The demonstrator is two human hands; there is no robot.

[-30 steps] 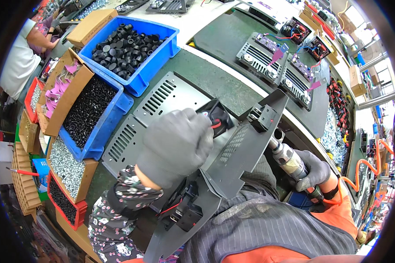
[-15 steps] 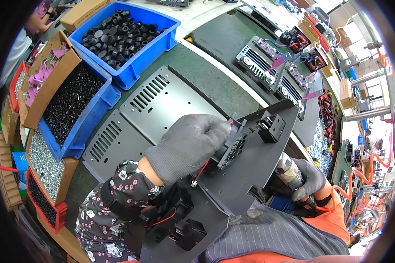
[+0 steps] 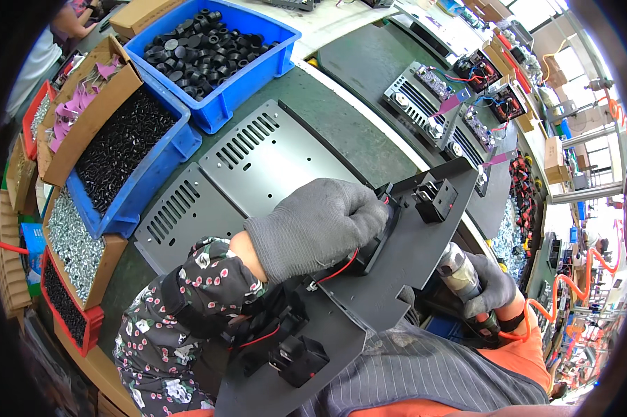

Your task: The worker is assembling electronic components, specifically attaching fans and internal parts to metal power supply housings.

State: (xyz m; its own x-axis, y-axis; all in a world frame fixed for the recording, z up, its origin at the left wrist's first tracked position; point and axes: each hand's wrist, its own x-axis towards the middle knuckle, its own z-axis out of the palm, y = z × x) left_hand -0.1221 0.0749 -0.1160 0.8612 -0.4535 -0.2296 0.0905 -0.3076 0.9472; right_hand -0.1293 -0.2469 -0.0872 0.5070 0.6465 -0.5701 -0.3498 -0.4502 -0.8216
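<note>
My left hand [image 3: 320, 226], in a grey glove, is closed on a black square cooling fan [image 3: 381, 244]. The fan lies over the vent holes of a black metal panel [image 3: 424, 240], with a red wire [image 3: 342, 268] trailing from it. My fingertips hide part of it. A black socket [image 3: 435, 201] sits in this panel's far end. Nearer my body, a second black panel [image 3: 344, 340] carries another socket [image 3: 299, 360] and dark parts partly under my sleeve. My right hand [image 3: 494, 283], also gloved, is wrapped round a power screwdriver [image 3: 459, 273] beside the panel.
Slotted grey metal plates [image 3: 289, 163] lie on the green bench. Blue bins of black caps [image 3: 202, 59] and black screws [image 3: 122, 149] stand left, beside a carton of silver screws [image 3: 73, 233]. Circuit-board assemblies [image 3: 431, 104] lie far right. An orange coiled hose [image 3: 567, 281] hangs at right.
The fan has come down over the vent holes, which showed before and are now covered. My left hand moved slightly right with it. My right hand keeps its grip on the screwdriver.
</note>
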